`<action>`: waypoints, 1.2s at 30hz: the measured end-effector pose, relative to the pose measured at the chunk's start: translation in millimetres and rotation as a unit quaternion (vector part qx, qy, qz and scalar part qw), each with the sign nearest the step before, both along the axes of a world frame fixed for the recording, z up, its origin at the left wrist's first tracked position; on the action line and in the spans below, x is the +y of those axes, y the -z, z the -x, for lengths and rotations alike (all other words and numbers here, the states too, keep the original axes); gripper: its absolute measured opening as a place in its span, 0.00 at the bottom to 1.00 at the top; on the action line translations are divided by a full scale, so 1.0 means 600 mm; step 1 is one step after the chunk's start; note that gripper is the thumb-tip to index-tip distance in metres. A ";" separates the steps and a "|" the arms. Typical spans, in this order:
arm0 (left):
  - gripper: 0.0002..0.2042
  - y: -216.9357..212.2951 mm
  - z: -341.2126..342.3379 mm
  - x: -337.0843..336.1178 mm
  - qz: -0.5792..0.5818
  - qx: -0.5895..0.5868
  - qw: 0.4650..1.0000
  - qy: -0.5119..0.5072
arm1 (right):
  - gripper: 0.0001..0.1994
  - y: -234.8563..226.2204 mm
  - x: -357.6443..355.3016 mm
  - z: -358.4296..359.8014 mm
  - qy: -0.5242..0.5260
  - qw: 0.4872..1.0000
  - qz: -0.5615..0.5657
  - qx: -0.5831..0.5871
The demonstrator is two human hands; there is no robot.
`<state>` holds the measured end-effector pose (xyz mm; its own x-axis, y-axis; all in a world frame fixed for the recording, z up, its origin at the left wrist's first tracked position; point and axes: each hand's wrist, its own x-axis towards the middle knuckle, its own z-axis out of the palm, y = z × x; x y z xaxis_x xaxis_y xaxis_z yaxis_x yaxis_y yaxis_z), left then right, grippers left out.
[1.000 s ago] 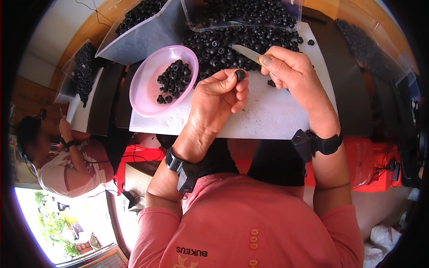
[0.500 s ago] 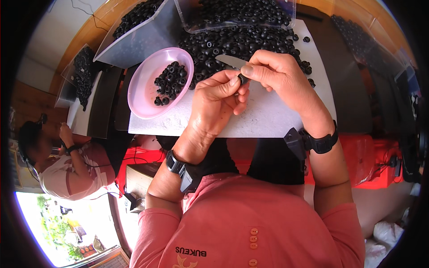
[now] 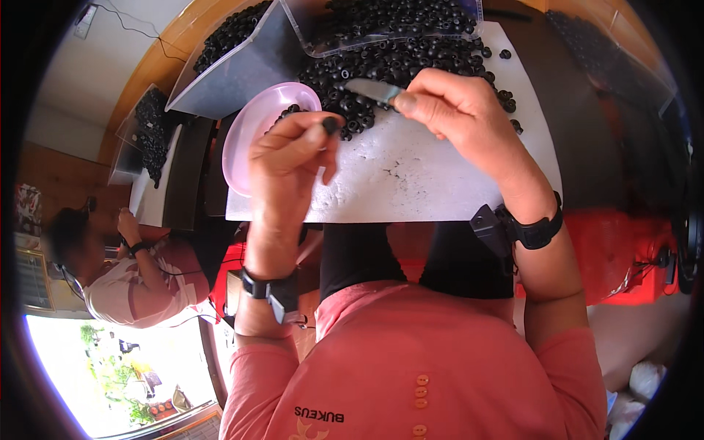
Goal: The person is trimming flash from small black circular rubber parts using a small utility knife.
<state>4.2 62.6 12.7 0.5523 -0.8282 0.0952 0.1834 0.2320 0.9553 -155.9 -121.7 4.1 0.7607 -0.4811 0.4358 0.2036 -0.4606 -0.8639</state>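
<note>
workshop, from heaped black parts (image 3: 418,61)

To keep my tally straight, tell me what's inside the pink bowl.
The bowl holds a few visible black pieces, with bare pink to their left. The left hand covers much of the right side; whatever lies beneath can't be seen.

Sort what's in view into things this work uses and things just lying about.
In use: black piece in the left hand, knife in the right hand, pink bowl, heap of black pieces, white board.

Apparently lying about: white bags, red plastic.
</note>
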 end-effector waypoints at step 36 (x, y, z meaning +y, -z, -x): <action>0.12 0.079 0.030 -0.062 0.020 0.226 0.958 0.176 | 0.14 0.003 0.003 0.000 -0.036 0.993 0.059 0.094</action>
